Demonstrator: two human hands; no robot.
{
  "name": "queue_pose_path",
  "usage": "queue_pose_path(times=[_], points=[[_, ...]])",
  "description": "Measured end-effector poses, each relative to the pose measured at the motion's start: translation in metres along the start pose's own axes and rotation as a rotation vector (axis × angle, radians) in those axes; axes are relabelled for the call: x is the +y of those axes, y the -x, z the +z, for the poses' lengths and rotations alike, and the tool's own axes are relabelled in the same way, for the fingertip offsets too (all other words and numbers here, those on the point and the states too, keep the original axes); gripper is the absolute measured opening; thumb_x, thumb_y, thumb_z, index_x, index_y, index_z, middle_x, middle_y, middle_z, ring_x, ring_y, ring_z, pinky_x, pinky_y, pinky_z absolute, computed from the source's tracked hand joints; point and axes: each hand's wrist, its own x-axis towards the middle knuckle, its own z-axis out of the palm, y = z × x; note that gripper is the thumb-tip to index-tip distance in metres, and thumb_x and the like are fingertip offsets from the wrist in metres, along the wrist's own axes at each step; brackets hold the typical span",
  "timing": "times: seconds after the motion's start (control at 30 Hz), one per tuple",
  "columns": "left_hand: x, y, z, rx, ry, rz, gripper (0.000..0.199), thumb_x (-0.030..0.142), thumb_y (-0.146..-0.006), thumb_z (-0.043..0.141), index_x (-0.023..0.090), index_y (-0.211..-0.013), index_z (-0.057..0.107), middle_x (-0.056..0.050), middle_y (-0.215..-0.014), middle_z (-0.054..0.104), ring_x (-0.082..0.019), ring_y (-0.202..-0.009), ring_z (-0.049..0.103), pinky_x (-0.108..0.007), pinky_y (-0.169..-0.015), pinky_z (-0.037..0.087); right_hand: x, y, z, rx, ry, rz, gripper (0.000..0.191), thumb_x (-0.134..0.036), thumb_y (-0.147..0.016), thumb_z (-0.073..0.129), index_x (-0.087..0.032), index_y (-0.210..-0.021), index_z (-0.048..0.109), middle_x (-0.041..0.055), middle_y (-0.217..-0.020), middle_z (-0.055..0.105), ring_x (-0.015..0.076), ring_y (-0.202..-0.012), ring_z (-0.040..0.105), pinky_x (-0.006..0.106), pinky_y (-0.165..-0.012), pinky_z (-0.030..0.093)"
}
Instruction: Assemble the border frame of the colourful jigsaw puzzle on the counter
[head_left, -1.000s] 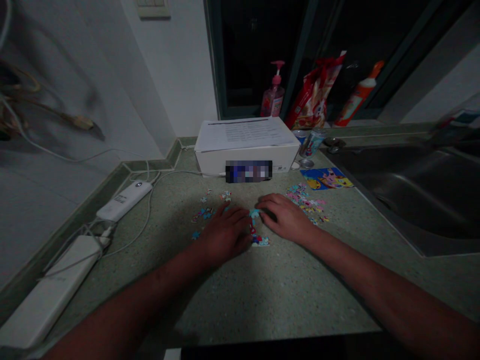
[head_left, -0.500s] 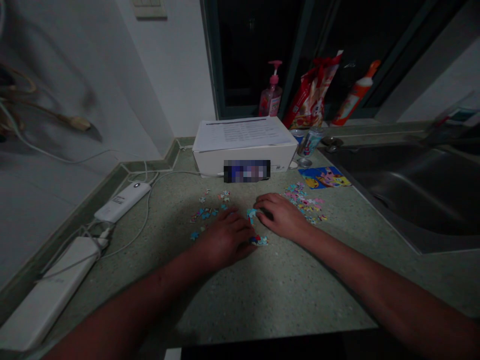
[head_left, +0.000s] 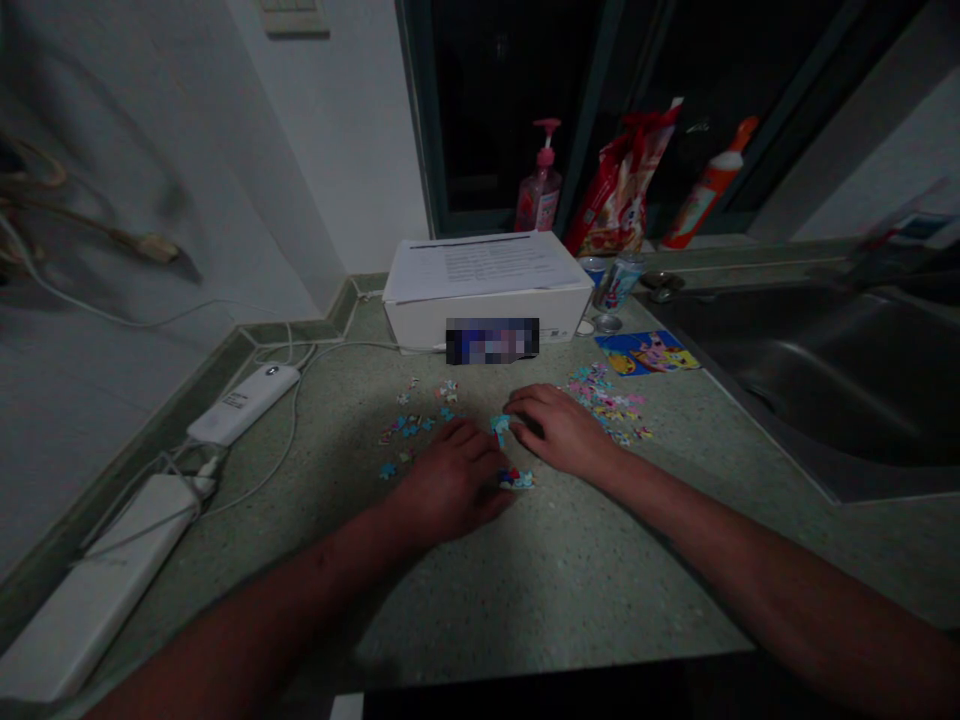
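In the head view, a small jigsaw section (head_left: 517, 479) is seen flat on the speckled counter (head_left: 450, 600), between the two hands and partly covered by the left one; a turquoise piece (head_left: 500, 425) is seen just above it, near the right thumb. The left hand (head_left: 454, 482) is laid palm down, its fingers bent and held close together over the section's left side; whether anything is pinched cannot be told. The right hand (head_left: 562, 430) is held with thumb and fingers parted, their tips beside the turquoise piece; contact cannot be made out.

Loose pieces (head_left: 409, 425) are scattered beyond the left hand; a denser pile (head_left: 607, 402) is spread beyond the right wrist, near a blue picture card (head_left: 649, 353). A white box (head_left: 420, 325) is topped by a printed sheet (head_left: 487, 267); a pixelated dark object (head_left: 492, 341) is placed against its front; a can (head_left: 621, 285) is stood beside it, near the metal sink (head_left: 825, 370).
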Motion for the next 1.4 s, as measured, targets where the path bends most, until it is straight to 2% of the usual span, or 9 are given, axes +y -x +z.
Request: queue_pose_path(times=[0.2, 0.37, 0.47, 0.57, 0.77, 1.07, 1.4], points=[[-0.001, 0.003, -0.003, 0.026, -0.017, 0.016, 0.017, 0.032, -0.103, 0.063, 0.021, -0.093, 0.072, -0.005, -0.095, 0.072, -0.025, -0.095, 0.063, -0.043, -0.094, 0.051, 0.003, 0.004, -0.003, 0.023, -0.012, 0.001, 0.021, -0.017, -0.099, 0.062, -0.020, -0.116, 0.074, 0.0140, -0.121, 0.074, 0.0302, -0.116, 0.068, 0.050, -0.103, 0.056], [-0.011, 0.003, -0.007, 0.059, -0.068, -0.160, 0.018, 0.024, -0.100, 0.062, 0.020, -0.085, 0.071, -0.006, -0.085, 0.069, -0.024, -0.085, 0.062, -0.044, -0.087, 0.051, 0.007, 0.013, -0.016, 0.017, -0.023, 0.017, 0.016, -0.019, -0.100, 0.062, -0.020, -0.111, 0.073, 0.0119, -0.117, 0.075, 0.0283, -0.112, 0.070, 0.047, -0.101, 0.056], [-0.022, 0.003, -0.008, 0.036, -0.082, -0.260, 0.015, 0.024, -0.100, 0.063, 0.020, -0.087, 0.070, -0.006, -0.088, 0.070, -0.025, -0.088, 0.063, -0.046, -0.090, 0.051, 0.006, 0.018, -0.025, 0.014, -0.011, 0.029, 0.016, -0.019, -0.100, 0.062, -0.021, -0.112, 0.073, 0.0110, -0.117, 0.075, 0.0280, -0.113, 0.070, 0.048, -0.102, 0.055], [-0.029, 0.003, -0.006, -0.013, -0.096, -0.298, 0.012, 0.023, -0.099, 0.064, 0.020, -0.089, 0.069, -0.006, -0.092, 0.070, -0.026, -0.092, 0.064, -0.047, -0.092, 0.052, 0.004, 0.020, -0.030, -0.019, 0.021, 0.045, 0.016, -0.019, -0.099, 0.062, -0.022, -0.111, 0.073, 0.0108, -0.117, 0.075, 0.0283, -0.112, 0.070, 0.048, -0.102, 0.055], [-0.030, 0.002, -0.002, -0.074, -0.101, -0.337, 0.013, 0.022, -0.099, 0.061, 0.020, -0.089, 0.069, -0.007, -0.094, 0.069, -0.027, -0.094, 0.065, -0.048, -0.094, 0.052, -0.001, 0.020, -0.027, -0.112, 0.046, 0.028, 0.016, -0.018, -0.098, 0.062, -0.020, -0.110, 0.073, 0.0124, -0.115, 0.073, 0.0288, -0.115, 0.068, 0.047, -0.103, 0.056], [-0.033, 0.003, -0.003, -0.092, -0.123, -0.389, 0.013, 0.023, -0.099, 0.062, 0.019, -0.092, 0.072, -0.008, -0.098, 0.071, -0.027, -0.098, 0.065, -0.048, -0.098, 0.052, 0.001, 0.021, -0.024, -0.106, 0.041, 0.035, 0.019, -0.017, -0.097, 0.062, -0.020, -0.112, 0.073, 0.0137, -0.119, 0.073, 0.0301, -0.116, 0.068, 0.050, -0.104, 0.056], [-0.034, 0.003, -0.002, -0.078, -0.132, -0.359, 0.012, 0.023, -0.099, 0.061, 0.019, -0.092, 0.071, -0.007, -0.098, 0.071, -0.026, -0.098, 0.066, -0.048, -0.097, 0.053, 0.001, 0.022, -0.023, -0.094, 0.037, 0.037, 0.020, -0.017, -0.097, 0.062, -0.022, -0.112, 0.074, 0.0124, -0.121, 0.073, 0.0294, -0.116, 0.068, 0.051, -0.103, 0.056]])
